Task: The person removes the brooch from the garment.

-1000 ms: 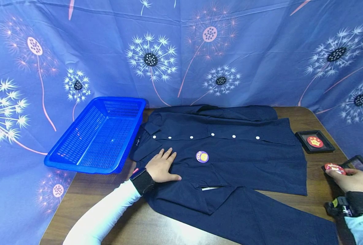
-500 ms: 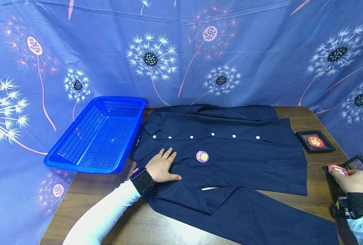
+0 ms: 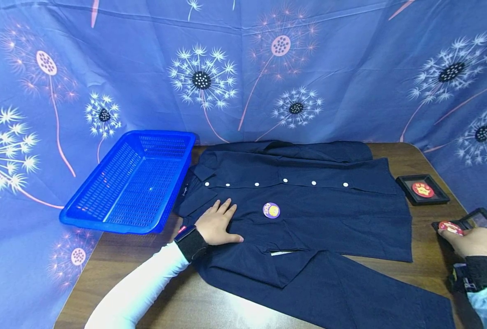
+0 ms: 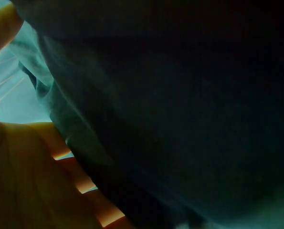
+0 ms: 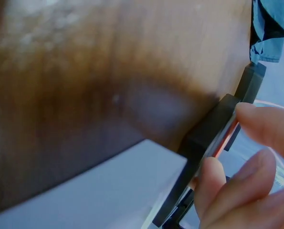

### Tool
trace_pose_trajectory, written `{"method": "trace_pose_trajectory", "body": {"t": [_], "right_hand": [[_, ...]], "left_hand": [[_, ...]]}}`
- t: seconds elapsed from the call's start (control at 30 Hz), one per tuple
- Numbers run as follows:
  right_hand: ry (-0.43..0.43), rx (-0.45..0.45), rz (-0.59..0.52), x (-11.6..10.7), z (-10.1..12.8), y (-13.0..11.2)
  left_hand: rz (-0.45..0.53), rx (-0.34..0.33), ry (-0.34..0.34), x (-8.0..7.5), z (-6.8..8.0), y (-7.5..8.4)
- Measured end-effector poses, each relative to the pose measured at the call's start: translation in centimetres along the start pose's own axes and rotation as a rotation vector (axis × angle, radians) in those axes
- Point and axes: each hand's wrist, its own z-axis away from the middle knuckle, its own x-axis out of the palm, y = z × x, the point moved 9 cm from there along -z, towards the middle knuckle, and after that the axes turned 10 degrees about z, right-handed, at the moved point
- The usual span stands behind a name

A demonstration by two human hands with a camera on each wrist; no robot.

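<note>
A dark navy buttoned shirt (image 3: pixel 350 214) lies spread on the table, a round purple-and-yellow badge (image 3: pixel 271 210) on its front. My left hand (image 3: pixel 216 224) rests on the shirt near the collar, fingers spread. At the right edge my right hand (image 3: pixel 479 244) pinches a round red badge (image 3: pixel 450 227) between thumb and fingers, right over a small black box (image 3: pixel 475 218). In the right wrist view the red badge (image 5: pixel 226 138) shows edge-on between the fingertips, close against the black box's rim. Dark cloth (image 4: pixel 180 109) fills most of the left wrist view.
A blue plastic basket (image 3: pixel 173 192) stands at the left. Another black tray (image 3: pixel 414 201) with a red-and-yellow badge (image 3: pixel 423 190) sits behind my right hand. A pale box-like block (image 5: pixel 99 186) shows in the right wrist view. A blue dandelion-print curtain (image 3: pixel 243 68) hangs behind the table.
My right hand has shifted slightly right with the red badge, which tilts a little differently in its grip. My left hand and the shirt have stayed put.
</note>
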Motion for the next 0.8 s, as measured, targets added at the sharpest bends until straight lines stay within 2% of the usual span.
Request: {"method": "trace_pose_trajectory", "body": {"t": [0.2,0.43,0.63,0.8], "right_hand": [[-0.031,0.048,0.015,0.12,-0.21,-0.14],[0.06,0.024,0.007,-0.67,-0.01,-0.43],[0.055,0.033,0.013,-0.38,-0.19,-0.29],[0.068,0.006,0.024,-0.57,-0.28,-0.34]], "left_hand": [[-0.002,0.002,0.004,-0.01,0.01,0.07],[-0.002,0.004,0.009,-0.13,-0.08,0.11],[-0.009,0.01,0.009,-0.1,-0.04,0.04],[-0.014,0.008,0.003,0.0,0.0,0.04]]}}
